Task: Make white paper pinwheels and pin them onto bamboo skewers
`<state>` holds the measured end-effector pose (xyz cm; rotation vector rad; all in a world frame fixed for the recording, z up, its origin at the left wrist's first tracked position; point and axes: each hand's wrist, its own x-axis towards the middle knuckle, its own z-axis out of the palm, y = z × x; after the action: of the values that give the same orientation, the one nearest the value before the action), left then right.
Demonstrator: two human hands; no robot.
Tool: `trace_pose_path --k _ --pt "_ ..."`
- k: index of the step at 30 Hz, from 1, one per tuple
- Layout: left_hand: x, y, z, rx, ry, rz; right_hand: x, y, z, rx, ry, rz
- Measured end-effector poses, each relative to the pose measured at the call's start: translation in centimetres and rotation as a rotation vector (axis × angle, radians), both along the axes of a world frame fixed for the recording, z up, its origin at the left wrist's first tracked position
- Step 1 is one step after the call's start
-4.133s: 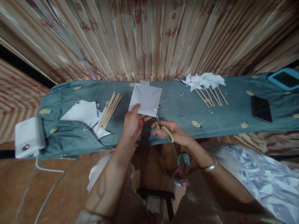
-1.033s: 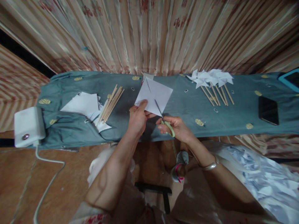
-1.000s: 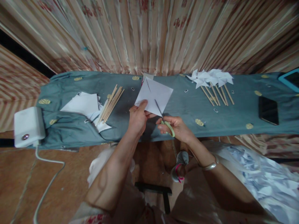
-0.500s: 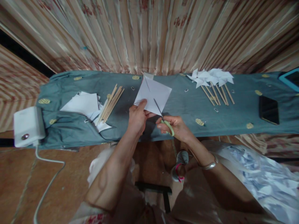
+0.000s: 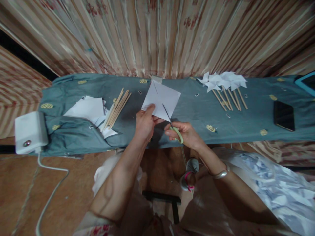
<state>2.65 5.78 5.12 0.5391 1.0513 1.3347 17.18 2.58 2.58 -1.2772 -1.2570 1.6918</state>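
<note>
1. Left hand (image 5: pixel 144 124) pinches the paper (image 5: pixel 168 94) right of the sticks (image 5: pixel 118 109), thumb uppermost, presumably to steady it.
2. Right hand (image 5: pixel 185 132) , farther right of the sticks, grips the scissors (image 5: pixel 177 133), apparently angled to run from near corner toward centre.
3. Paper: white, square, nearly flat, a dark slit-like line running inward from its far corner.

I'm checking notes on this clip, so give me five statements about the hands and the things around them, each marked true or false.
1. The left hand holds the paper. True.
2. The right hand holds a pencil. False: it holds scissors.
3. The pinwheels lie right of the paper. True.
4. The loose sticks lie right of the pinwheels. False: they lie left of the paper.
5. The phone is black. True.
</note>
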Motion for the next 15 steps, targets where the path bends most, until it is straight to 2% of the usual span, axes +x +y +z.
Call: trace_pose_path --k 8,15 --pt "-0.2 0.4 -0.4 -0.021 0.011 0.016 1.1 -0.7 0.0 -0.012 -0.107 0.073" --pt "-1.4 0.9 -0.3 -0.006 0.016 0.073 3.9 -1.3 -0.8 0.147 -0.392 0.157"
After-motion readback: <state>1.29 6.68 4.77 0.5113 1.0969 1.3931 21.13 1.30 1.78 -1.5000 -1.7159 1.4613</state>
